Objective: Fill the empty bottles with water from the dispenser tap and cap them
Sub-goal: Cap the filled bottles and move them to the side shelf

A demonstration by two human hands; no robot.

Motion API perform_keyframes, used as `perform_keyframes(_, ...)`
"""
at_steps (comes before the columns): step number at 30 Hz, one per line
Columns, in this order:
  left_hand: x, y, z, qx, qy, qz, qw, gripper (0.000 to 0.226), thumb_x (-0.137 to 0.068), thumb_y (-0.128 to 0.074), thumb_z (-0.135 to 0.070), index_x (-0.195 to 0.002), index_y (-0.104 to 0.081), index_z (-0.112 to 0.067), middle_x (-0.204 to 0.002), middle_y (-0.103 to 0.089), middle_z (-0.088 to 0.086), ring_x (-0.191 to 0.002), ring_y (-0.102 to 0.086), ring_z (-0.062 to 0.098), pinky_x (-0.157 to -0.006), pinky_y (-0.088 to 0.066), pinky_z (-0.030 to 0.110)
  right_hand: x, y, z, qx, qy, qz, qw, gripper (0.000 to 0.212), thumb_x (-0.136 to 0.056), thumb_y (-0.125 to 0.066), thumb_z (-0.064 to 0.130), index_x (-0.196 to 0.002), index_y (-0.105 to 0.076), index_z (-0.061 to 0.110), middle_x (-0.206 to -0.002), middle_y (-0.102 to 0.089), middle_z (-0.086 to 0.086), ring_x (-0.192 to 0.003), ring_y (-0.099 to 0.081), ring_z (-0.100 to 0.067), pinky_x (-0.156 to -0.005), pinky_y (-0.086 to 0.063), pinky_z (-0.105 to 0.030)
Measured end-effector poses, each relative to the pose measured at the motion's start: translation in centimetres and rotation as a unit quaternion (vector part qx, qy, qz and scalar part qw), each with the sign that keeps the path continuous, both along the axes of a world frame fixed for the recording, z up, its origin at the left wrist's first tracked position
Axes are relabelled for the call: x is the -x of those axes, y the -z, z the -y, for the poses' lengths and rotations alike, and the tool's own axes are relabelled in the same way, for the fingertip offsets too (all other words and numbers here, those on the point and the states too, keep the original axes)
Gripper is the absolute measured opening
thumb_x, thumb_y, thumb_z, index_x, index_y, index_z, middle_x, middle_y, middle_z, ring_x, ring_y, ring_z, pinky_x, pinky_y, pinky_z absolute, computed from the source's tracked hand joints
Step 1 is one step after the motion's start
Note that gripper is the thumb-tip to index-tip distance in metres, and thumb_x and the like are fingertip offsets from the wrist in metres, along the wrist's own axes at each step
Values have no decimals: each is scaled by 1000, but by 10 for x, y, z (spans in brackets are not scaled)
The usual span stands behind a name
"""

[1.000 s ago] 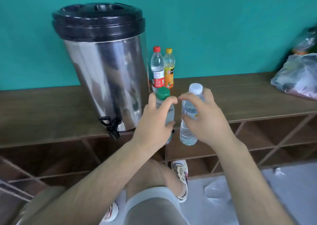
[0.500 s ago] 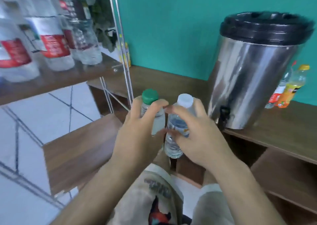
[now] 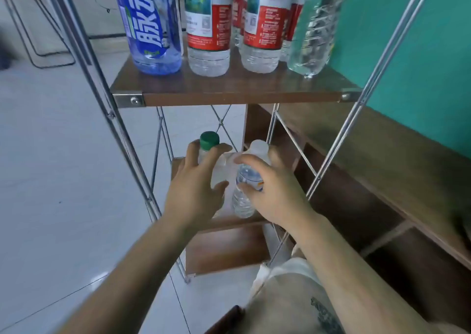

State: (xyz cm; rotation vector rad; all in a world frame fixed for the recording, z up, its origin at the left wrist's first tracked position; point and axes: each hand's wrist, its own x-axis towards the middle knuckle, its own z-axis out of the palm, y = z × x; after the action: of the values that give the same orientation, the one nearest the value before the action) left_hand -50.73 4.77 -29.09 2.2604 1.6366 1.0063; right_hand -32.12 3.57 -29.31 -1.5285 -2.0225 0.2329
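Observation:
My left hand (image 3: 193,188) is wrapped around a clear bottle with a green cap (image 3: 209,140). My right hand (image 3: 272,191) grips a clear bottle with a white cap (image 3: 259,147) and a small blue label. Both bottles are capped and held upright side by side, just above the lower wooden shelf (image 3: 224,247) of a metal-framed rack. The dispenser is out of view.
The rack's upper shelf (image 3: 229,89) carries several large bottles: a blue-labelled one (image 3: 150,27), red-labelled ones (image 3: 209,27) and a clear one (image 3: 316,27). Metal rack legs (image 3: 122,134) flank my hands. A wooden counter (image 3: 382,155) runs along the teal wall on the right. White tiled floor lies to the left.
The view has swung left from the dispenser and counter to the rack. Both hands, still holding their capped bottles, now sit low in front of the rack's lower shelf.

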Motion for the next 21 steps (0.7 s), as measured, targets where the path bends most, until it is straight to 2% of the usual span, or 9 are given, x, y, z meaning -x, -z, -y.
perform_keyframes(2, 10, 14, -10, 22, -18, 2, 1000, 75, -85, -83, -18, -136, -37, -49, -150, -28, -12, -123, -57, 36, -75, -57, 41, 5, 15, -16, 10, 0, 18, 1000, 46, -95, -73, 37, -138, -55, 42, -141, -43, -4, -123, -56, -29, -90, -60, -46)
perform_keyframes(3, 14, 21, -14, 29, -24, 0, 999, 74, -86, -83, -18, -137, -38, -47, -151, -29, -10, -125, -56, 35, -75, -56, 39, 8, 22, -23, 9, -4, 17, 1000, 46, -95, -73, 36, -139, -57, 39, -142, -43, -5, -120, -57, -26, -93, -58, -40)
perform_keyframes(4, 16, 27, -17, 35, -31, -3, 999, 73, -85, -83, -17, -137, -40, -45, -152, -31, -7, -126, -57, 34, -75, -56, 37, 12, 28, -29, 2, -12, 14, 1000, 47, -94, -75, 33, -139, -60, 36, -141, -44, -7, -120, -54, -23, -96, -53, -29)
perform_keyframes(6, 21, 39, -23, 49, -41, -6, 998, 73, -85, -84, -16, -140, -43, -40, -153, -33, -4, -124, -59, 33, -78, -56, 36, 21, 38, -41, -16, -21, 23, 999, 47, -90, -81, 28, -134, -66, 29, -137, -52, -13, -118, -43, -17, -92, -40, -19)
perform_keyframes(7, 23, 45, -25, 55, -43, -4, 998, 73, -84, -85, -15, -141, -45, -38, -153, -33, -2, -123, -59, 34, -80, -57, 36, 25, 42, -46, -20, -24, 29, 999, 47, -87, -83, 27, -132, -68, 27, -137, -55, -15, -117, -42, -16, -93, -40, -20)
perform_keyframes(9, 27, 57, -29, 62, -40, 5, 997, 74, -83, -86, -13, -141, -46, -36, -152, -34, -1, -122, -60, 34, -81, -56, 36, 32, 51, -54, 7, -40, 11, 999, 47, -89, -82, 29, -133, -67, 27, -145, -51, -13, -119, -56, -21, -92, -51, -22)
perform_keyframes(11, 31, 67, -34, 65, -43, 13, 997, 75, -83, -85, -12, -142, -45, -37, -151, -34, -3, -121, -60, 34, -76, -53, 33, 38, 62, -61, 30, -57, -3, 998, 47, -93, -79, 30, -137, -62, 29, -152, -44, -10, -116, -66, -30, -92, -61, -32)
perform_keyframes(13, 34, 74, -38, 71, -55, 12, 996, 76, -84, -84, -13, -142, -43, -40, -152, -32, -4, -119, -60, 34, -73, -55, 36, 44, 74, -66, 26, -64, 0, 998, 48, -93, -78, 30, -138, -62, 29, -154, -43, -11, -119, -66, -33, -91, -63, -36)
perform_keyframes(21, 41, 92, -50, 71, -59, 30, 995, 75, -85, -83, -10, -139, -40, -41, -155, -29, -3, -121, -59, 34, -77, -61, 41, 58, 93, -77, 13, -67, -7, 998, 56, -90, -82, 23, -139, -58, 35, -156, -42, -9, -128, -61, -35, -93, -59, -33)
